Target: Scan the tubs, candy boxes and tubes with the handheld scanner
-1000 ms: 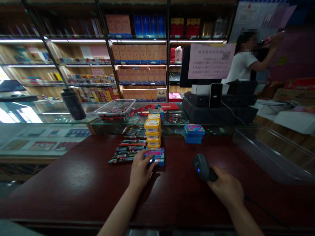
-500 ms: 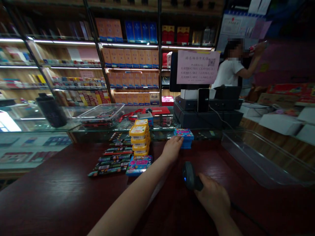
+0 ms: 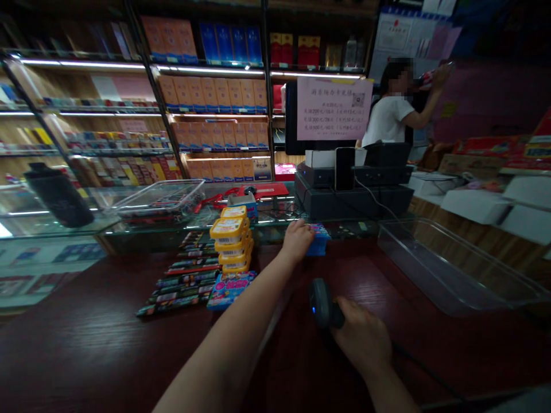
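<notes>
My left hand reaches across the dark red counter and closes over the top of a stack of blue packets near the glass edge. My right hand grips a black barcode scanner with a blue light, its head pointing left and forward. Left of my forearm stands a pile of yellow tubs, with a single blue packet lying flat in front of it and a row of dark candy sticks beside it.
A clear plastic tray sits on the right. A black till with a phone stands behind the glass counter, another clear tray and a dark cup to the left. A person in white reaches up at the back.
My left hand let go of the blue packet by the yellow tubs and moved right and forward onto the stack of blue packets. The scanner hand stayed low, and the view shifted right.
</notes>
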Action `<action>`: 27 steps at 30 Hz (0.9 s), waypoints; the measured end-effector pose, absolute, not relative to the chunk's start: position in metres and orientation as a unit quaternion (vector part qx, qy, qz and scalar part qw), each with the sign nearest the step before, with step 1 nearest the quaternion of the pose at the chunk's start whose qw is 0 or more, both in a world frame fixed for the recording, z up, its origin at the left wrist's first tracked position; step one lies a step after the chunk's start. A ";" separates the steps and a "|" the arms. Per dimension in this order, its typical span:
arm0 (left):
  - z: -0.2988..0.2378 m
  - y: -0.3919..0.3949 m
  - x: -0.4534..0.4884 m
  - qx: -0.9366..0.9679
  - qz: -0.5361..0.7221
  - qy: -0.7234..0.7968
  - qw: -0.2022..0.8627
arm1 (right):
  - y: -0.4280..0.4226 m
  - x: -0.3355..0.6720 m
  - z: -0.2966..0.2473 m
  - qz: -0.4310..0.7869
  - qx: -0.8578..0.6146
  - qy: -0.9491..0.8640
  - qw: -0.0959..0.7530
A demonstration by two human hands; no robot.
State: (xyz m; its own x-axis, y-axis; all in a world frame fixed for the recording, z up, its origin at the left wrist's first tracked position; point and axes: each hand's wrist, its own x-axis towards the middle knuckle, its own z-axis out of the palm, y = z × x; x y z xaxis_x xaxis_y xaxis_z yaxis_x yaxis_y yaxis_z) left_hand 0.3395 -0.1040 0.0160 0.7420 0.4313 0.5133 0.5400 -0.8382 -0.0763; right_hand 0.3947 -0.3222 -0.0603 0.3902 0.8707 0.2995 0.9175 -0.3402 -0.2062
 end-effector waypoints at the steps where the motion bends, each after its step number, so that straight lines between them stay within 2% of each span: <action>1: 0.020 -0.107 0.331 -0.921 -0.266 -0.264 0.105 | -0.322 0.394 -0.060 -0.067 -0.816 -0.548 0.173; 3: 0.023 -0.116 0.312 -0.899 -0.332 -0.276 0.070 | -0.323 0.394 -0.058 -0.056 -0.818 -0.546 0.173; 5: 0.019 -0.129 0.293 -0.854 -0.425 -0.300 -0.015 | -0.323 0.393 -0.057 -0.040 -0.822 -0.541 0.173; 8: -0.002 -0.154 0.269 -0.692 -0.570 -0.343 -0.281 | -0.322 0.392 -0.057 -0.030 -0.822 -0.538 0.181; 10: -0.020 -0.173 0.259 -0.549 -0.594 -0.316 -0.496 | -0.323 0.391 -0.057 -0.036 -0.819 -0.540 0.190; 12: -0.035 -0.191 0.252 -0.436 -0.593 -0.295 -0.609 | -0.324 0.391 -0.057 -0.039 -0.815 -0.542 0.200; 17: -0.053 -0.219 0.241 -0.330 -0.589 -0.305 -0.673 | -0.334 0.390 -0.046 0.021 -0.807 -0.524 0.270; 23: -0.062 -0.218 0.243 -0.308 -0.574 -0.295 -0.699 | -0.347 0.388 -0.036 0.175 -0.689 -0.519 0.474; 27: -0.064 -0.217 0.246 -0.326 -0.572 -0.294 -0.693 | -0.356 0.384 -0.031 0.214 -0.665 -0.501 0.511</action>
